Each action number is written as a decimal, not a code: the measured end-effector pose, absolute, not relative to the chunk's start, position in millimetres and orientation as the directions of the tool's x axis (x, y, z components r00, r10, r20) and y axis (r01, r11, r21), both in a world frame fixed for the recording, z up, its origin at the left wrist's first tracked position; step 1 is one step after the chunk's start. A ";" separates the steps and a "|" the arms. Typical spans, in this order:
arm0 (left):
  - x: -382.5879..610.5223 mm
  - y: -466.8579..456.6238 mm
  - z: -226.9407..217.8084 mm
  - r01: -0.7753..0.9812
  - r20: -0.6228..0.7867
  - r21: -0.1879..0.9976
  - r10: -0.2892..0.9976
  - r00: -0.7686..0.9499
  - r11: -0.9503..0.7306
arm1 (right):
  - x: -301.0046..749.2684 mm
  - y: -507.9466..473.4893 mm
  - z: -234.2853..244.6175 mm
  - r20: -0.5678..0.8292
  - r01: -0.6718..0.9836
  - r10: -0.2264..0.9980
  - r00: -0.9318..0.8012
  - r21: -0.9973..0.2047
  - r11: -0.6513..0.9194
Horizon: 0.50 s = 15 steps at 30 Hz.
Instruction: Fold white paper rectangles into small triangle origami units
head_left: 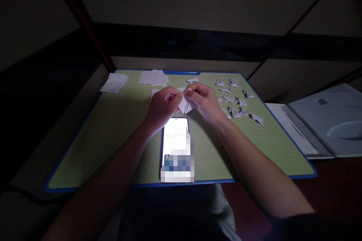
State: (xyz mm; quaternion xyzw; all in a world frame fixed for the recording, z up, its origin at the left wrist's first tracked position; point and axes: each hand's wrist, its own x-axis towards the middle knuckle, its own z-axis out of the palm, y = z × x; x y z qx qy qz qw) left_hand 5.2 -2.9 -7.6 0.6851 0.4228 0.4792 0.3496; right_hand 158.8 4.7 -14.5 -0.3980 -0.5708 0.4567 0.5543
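Between my two hands a small white sheet of paper (pixel 185 105) is held up, creased and partly folded, its lower end coming to a point. My left hand (pixel 165 102) pinches its left side with the fingers curled in. On the other side, my right hand (pixel 206 101) grips the upper right part between thumb and fingers. Behind the hands, more white paper (pixel 154 92) shows in part on the table. Just below them lies a lit phone (pixel 175 130) with timer digits on its screen; its lower part is pixelated.
A stack of paper (pixel 114 83) lies at the table's far left, another stack (pixel 153 78) at the back. Several small folded paper pieces (pixel 233 112) are scattered at the right. The table (pixel 113 139) has a blue rim. A white open box (pixel 325 120) stands beyond its right edge.
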 end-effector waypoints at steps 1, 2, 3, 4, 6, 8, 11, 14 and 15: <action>5.0 -3.1 -7.5 0.244 0.361 0.884 0.914 0.188 -0.399 | 159.0 4.9 -14.8 0.268 -0.049 0.961 -0.068 -0.963 0.265; 4.8 -3.3 -7.6 0.245 0.360 0.883 0.913 0.192 -0.400 | 159.2 5.0 -15.1 0.265 -0.049 0.962 -0.068 -0.964 0.262; 4.7 -3.4 -7.7 0.249 0.359 0.882 0.912 0.197 -0.401 | 159.3 5.2 -15.4 0.262 -0.051 0.963 -0.069 -0.965 0.259; 4.7 -3.4 -7.9 0.254 0.359 0.880 0.911 0.200 -0.402 | 159.3 5.4 -15.7 0.260 -0.053 0.963 -0.069 -0.965 0.257; 5.0 -3.3 -8.0 0.262 0.361 0.876 0.911 0.201 -0.405 | 159.3 5.7 -16.1 0.262 -0.054 0.963 -0.065 -0.965 0.258; 5.7 -3.2 -7.7 0.261 0.360 0.878 0.913 0.193 -0.401 | 159.0 6.1 -16.4 0.265 -0.058 0.962 -0.060 -0.963 0.261; 6.7 -3.5 -6.7 0.260 0.344 0.886 0.921 0.184 -0.384 | 158.9 6.7 -17.1 0.261 -0.067 0.963 -0.063 -0.964 0.257; 6.9 -4.0 -6.3 0.271 0.347 0.882 0.921 0.176 -0.384 | 159.3 7.5 -18.3 0.264 -0.077 0.962 -0.064 -0.963 0.259; 6.8 -4.1 -6.4 0.271 0.352 0.881 0.920 0.173 -0.388 | 159.6 7.8 -18.6 0.267 -0.081 0.962 -0.063 -0.962 0.262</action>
